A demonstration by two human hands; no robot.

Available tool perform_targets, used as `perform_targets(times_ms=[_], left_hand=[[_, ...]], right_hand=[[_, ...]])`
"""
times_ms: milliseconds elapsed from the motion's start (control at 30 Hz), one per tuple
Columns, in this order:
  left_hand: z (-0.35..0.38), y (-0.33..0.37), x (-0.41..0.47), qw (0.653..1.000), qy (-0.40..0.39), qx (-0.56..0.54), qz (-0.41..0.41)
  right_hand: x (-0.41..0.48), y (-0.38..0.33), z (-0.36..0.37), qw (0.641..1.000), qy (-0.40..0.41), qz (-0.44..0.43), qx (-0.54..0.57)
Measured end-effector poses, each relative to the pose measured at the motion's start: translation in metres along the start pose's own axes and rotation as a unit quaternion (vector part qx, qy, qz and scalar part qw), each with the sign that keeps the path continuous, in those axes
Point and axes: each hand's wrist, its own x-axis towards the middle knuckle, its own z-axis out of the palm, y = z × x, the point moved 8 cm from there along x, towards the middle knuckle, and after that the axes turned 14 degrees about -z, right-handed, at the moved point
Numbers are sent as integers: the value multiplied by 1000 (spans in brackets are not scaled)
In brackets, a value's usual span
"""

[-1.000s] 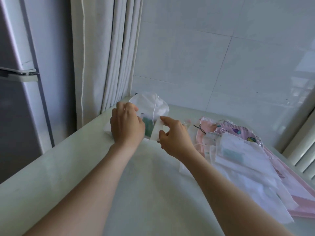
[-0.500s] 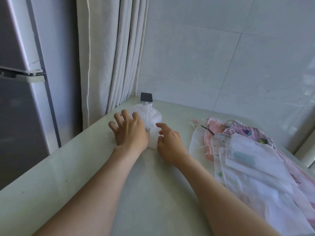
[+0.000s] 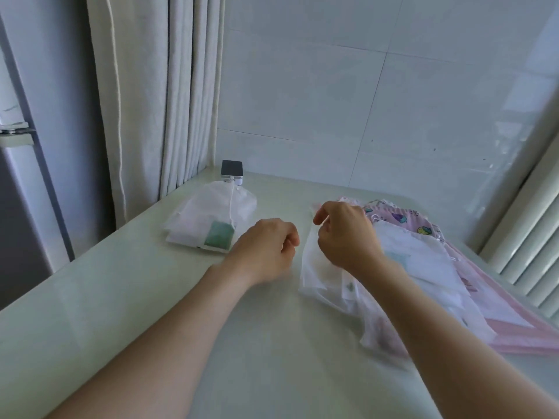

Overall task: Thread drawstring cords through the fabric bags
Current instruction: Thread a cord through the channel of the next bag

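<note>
A finished white fabric bag [image 3: 199, 225] with a green label and a white cord lies at the back left of the table. To the right sits a pile of white and pink fabric bags [image 3: 423, 261]. My right hand [image 3: 344, 237] is over the pile's left side, fingers curled, pinching the top edge of a sheer white bag [image 3: 314, 267]. Between the finished bag and the pile, my left hand [image 3: 266, 246] hovers just above the table with its fingers curled and nothing in them.
A small dark phone-like device [image 3: 232, 170] stands at the back by the tiled wall. A curtain [image 3: 157, 101] hangs at the left beyond the pale table [image 3: 151, 297]. A ribbed white radiator [image 3: 526, 252] borders the right side.
Both hands have left the finished white bag at the back left and moved right. My right hand now reaches the pile and takes a sheer white bag; my left hand has curled up.
</note>
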Motion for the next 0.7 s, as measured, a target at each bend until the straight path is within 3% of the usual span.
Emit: perform_targets(times_ms=[133,267,500,700], left_hand=[[20,23,-2,999,-22,-1,38],[38,33,-10,997,-59,-6,46],[42,26,-13,997,-67,-2,40],[36,16,-11,998,-46,-4,36]], right_hand=[[-25,43,-15,984,-7,74,-161],[-48,80,-12,976,-37,182,-114],[-48,69,-15,984,-10,154,-84],[-40,35,-28,973,57,24,-224]])
